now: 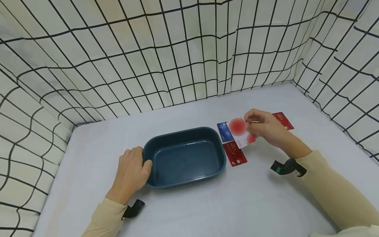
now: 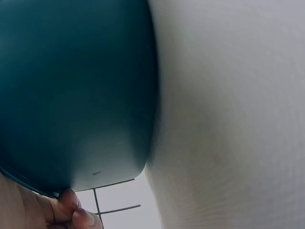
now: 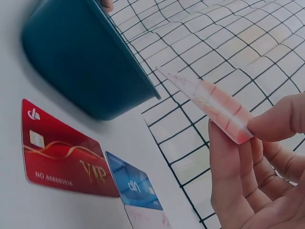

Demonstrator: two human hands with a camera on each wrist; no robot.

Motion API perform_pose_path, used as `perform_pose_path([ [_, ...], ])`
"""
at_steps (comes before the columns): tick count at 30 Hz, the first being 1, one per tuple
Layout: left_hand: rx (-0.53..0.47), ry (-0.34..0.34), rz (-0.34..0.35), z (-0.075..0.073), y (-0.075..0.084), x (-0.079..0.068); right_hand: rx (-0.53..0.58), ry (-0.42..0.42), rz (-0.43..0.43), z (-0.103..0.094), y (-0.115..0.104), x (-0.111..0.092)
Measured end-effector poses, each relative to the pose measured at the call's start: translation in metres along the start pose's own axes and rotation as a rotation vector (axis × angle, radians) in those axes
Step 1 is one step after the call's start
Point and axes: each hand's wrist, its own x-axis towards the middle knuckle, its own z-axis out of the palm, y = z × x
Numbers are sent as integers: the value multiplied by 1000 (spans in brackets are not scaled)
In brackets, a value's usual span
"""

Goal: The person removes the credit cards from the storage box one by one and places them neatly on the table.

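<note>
My left hand [image 1: 131,171] grips the left rim of a dark teal plastic basin [image 1: 185,163], thumb over the edge; in the left wrist view its fingertips [image 2: 71,200] touch the rim. Between thumb and fingers my right hand [image 1: 267,129] pinches a white card with red circles [image 1: 237,127]. That card is raised above the table and appears tilted in the right wrist view. Beneath it lie a blue VIP card [image 1: 224,132] and a red VIP card [image 1: 234,156], just right of the basin. Another red VIP card [image 1: 283,120] lies behind the right hand, partly hidden.
A pale pink card [image 3: 147,218] lies beside the blue card in the right wrist view. The white tabletop [image 1: 207,207] is bordered at the back and sides by pale walls with black netting [image 1: 177,59]. Both wrists carry black devices.
</note>
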Motion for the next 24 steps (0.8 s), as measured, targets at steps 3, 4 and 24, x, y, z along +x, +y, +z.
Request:
perform_pose_path([
  [3,-3,4,11,0,0,3,5,14,24,-5,4,-2],
  [4,-4,3,14,0,1,4,4,18,32,-7,6,-2],
  [24,-10,-7,-8,1,-1,0,-25,11,167,-18,37,-9],
])
